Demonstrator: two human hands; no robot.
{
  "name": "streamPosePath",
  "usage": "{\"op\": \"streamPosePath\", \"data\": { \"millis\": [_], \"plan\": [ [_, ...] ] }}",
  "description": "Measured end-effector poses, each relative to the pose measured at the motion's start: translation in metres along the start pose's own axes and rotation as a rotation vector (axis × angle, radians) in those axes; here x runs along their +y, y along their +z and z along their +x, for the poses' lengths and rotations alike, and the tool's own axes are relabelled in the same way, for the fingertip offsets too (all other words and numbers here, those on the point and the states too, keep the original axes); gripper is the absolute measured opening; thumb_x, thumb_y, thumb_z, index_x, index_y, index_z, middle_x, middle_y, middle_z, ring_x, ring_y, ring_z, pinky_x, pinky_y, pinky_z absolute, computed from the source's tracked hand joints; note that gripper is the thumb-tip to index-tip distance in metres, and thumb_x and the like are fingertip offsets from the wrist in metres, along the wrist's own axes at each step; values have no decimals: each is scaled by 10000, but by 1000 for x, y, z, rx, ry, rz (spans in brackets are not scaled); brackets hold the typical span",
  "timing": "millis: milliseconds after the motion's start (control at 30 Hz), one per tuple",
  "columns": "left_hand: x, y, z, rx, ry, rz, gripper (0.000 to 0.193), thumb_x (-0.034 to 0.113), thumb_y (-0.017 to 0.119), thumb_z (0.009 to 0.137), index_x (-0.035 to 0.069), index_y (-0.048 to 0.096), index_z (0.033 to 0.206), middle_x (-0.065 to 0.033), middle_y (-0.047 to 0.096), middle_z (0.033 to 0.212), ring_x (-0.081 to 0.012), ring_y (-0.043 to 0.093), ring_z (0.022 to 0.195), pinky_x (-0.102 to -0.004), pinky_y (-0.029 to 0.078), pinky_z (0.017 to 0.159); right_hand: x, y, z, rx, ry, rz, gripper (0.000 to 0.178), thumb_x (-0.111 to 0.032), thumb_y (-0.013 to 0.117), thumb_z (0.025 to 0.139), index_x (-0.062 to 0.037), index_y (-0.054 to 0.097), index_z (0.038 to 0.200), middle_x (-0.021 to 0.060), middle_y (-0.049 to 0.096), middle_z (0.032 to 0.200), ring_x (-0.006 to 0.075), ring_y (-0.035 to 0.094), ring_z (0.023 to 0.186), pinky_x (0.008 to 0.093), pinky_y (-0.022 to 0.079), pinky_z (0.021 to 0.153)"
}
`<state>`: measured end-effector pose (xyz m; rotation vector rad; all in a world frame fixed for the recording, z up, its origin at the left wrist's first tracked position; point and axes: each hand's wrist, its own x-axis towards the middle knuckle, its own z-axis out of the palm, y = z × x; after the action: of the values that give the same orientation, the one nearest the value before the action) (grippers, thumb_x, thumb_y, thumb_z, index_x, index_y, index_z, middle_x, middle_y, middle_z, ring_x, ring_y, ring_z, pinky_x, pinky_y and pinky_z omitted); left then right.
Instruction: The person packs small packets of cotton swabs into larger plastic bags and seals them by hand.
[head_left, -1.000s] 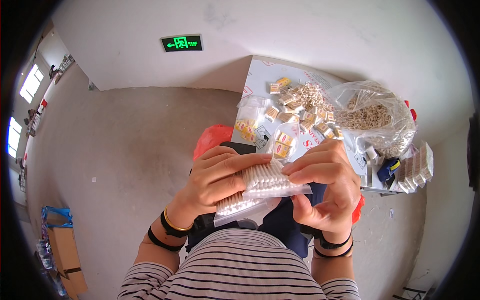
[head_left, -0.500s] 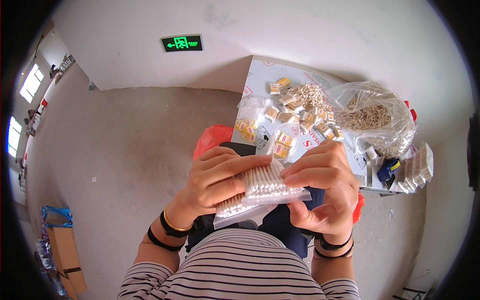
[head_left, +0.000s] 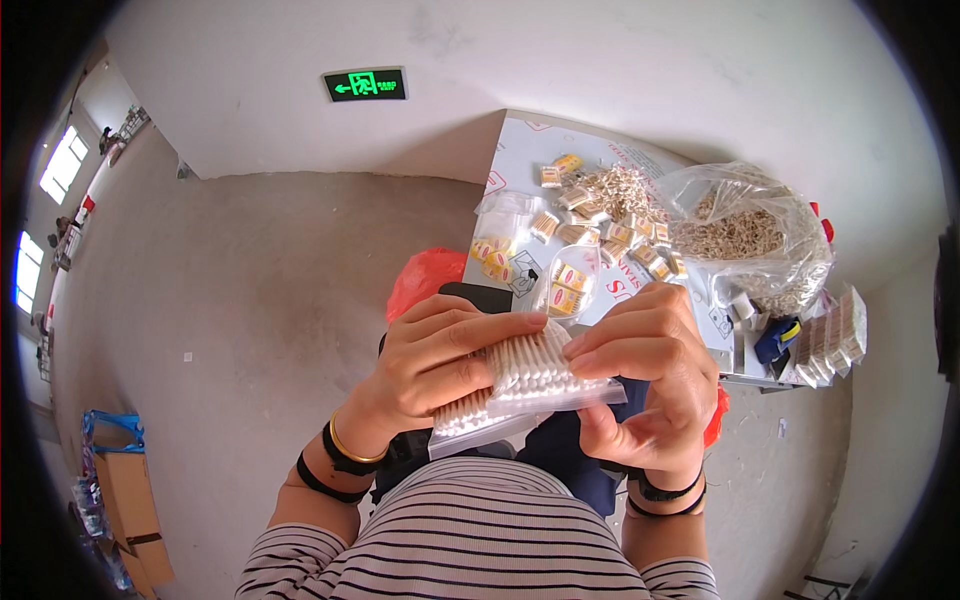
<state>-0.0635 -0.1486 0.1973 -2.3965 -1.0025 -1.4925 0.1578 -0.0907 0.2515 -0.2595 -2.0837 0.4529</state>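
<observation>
Left hand (head_left: 428, 358) grips lower bag (head_left: 466, 414) and upper bag (head_left: 545, 374); right hand (head_left: 652, 372) pinches the latter's three-o'clock side, swabs (head_left: 513, 362) lengthwise eleven-to-five, white tips toward five

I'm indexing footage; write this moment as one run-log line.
left hand: holding two clear swab bags | right hand: fingers on upper bag | table: small packets, loose swab pile, large clear bag
</observation>
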Motion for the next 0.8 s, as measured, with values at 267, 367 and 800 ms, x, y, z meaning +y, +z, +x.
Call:
{"op": "streamPosePath", "data": {
  "millis": [267, 367, 800],
  "plan": [
    [-1, -1, -3, 16, 10, 14, 228, 246, 723, 803, 59, 599, 764, -211, 735, 1117, -250, 719, 781, -377, 567, 768, -3, 0, 0, -8, -7, 11, 191, -193, 793, 828, -113, 695, 970, 10, 715, 945, 209, 638, 828, 342, 452, 786],
    [-2, -1, -4, 22, 29, 21, 222, 248, 716, 809, 58, 608, 776, -212, 735, 1116, -254, 723, 789, -376, 566, 765, -4, -1, 0, -8, -6, 6, 190, -200, 795, 832, -117, 697, 972, 7, 716, 945, 206, 639, 829, 340, 454, 791],
    [-2, 1, -3, 9, 16, 4, 237, 279, 716, 825, 57, 631, 828, -220, 734, 1118, -259, 722, 791, -371, 566, 749, 0, 2, 1, 23, 6, 4, 222, -136, 796, 776, -103, 685, 966, 23, 701, 918, 208, 620, 800, 344, 449, 763]
  ]
}}
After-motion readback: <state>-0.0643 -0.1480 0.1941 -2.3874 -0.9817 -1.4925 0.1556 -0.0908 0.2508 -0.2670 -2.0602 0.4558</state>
